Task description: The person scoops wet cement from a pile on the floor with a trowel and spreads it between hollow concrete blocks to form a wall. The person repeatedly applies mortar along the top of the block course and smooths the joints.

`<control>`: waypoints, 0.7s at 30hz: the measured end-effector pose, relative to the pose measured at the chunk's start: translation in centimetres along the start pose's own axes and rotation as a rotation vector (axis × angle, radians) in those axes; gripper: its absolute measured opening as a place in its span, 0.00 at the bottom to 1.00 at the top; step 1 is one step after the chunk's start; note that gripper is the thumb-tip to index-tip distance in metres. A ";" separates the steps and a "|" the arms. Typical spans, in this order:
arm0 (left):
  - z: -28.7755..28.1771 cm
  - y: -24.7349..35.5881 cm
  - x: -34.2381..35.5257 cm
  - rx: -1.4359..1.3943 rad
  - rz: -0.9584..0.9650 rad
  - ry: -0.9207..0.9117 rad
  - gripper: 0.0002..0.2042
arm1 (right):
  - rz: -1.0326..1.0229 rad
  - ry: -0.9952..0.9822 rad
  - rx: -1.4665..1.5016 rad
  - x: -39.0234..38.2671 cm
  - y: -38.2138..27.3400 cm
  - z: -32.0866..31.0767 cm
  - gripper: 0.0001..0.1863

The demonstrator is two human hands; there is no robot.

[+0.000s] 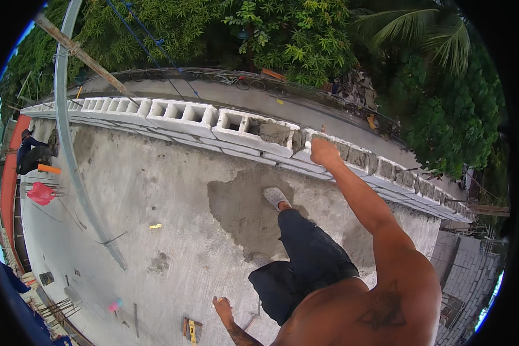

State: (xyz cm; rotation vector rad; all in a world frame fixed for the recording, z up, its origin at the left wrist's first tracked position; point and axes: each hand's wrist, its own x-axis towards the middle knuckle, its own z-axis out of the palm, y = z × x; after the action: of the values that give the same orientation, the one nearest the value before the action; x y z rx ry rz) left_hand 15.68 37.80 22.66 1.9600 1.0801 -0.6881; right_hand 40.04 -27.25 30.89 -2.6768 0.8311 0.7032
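Note:
My right hand (323, 150) is closed at the top of a low white block wall (251, 150), beside grey mortar (277, 132) filling some block cores; what its fingers hold, if anything, is unclear. Other cores, to the left, are open. My left hand (222, 305) hangs low over the concrete slab (150, 196) with curled fingers; anything in them is too small to make out. My foot in a light clog (274, 197) stands on a wet grey patch (225, 213) near the wall's base. A yellow level (192, 330) lies below my left hand.
A co-worker (32, 153) crouches at the left, near a red plastic item (40, 193). A long metal bar (63, 115) and wooden pole (92, 63) cross the left side. Beyond the wall are a road (207, 90) and trees (288, 34). Rebar (60, 308) sticks up at lower left.

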 end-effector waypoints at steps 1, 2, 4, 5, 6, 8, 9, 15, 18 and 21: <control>-0.1 -0.3 -1.5 0.016 -0.058 0.006 0.34 | -0.021 0.008 -0.005 -0.9 2.0 -0.7 0.18; 0.2 -0.3 -2.6 0.049 -0.152 0.016 0.34 | 0.040 -0.045 0.193 -1.4 3.2 -0.6 0.19; 1.4 0.5 -3.7 0.034 -0.166 -0.032 0.35 | 0.164 -0.076 0.564 -2.2 4.6 0.8 0.23; 2.1 1.2 -4.1 0.042 -0.189 -0.051 0.35 | 0.208 -0.094 0.937 -2.0 4.2 2.3 0.23; 2.6 2.3 -4.1 0.007 -0.152 -0.066 0.35 | 0.301 -0.094 1.301 -1.5 3.3 4.2 0.24; 3.9 5.2 -3.6 -0.034 -0.107 -0.088 0.35 | 0.435 -0.100 1.530 0.0 1.5 7.8 0.17; 4.0 6.6 -3.5 -0.017 -0.088 -0.065 0.34 | 0.444 -0.086 1.559 0.5 0.8 9.3 0.17; 2.5 11.8 -5.2 -0.005 -0.044 0.030 0.34 | 0.506 -0.034 1.338 1.5 -6.1 11.8 0.21; 2.1 12.2 -6.3 -0.003 -0.077 0.042 0.34 | 0.536 0.048 1.203 3.3 -11.8 12.1 0.21; 2.1 12.0 -7.1 -0.014 -0.089 0.037 0.34 | 0.525 0.224 1.135 4.3 -16.0 12.3 0.21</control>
State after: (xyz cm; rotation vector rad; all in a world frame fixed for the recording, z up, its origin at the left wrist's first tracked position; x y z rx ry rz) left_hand 22.41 28.84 31.28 1.9289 1.1973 -0.6919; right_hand 47.96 -11.84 19.67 -1.5203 1.4426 -0.0535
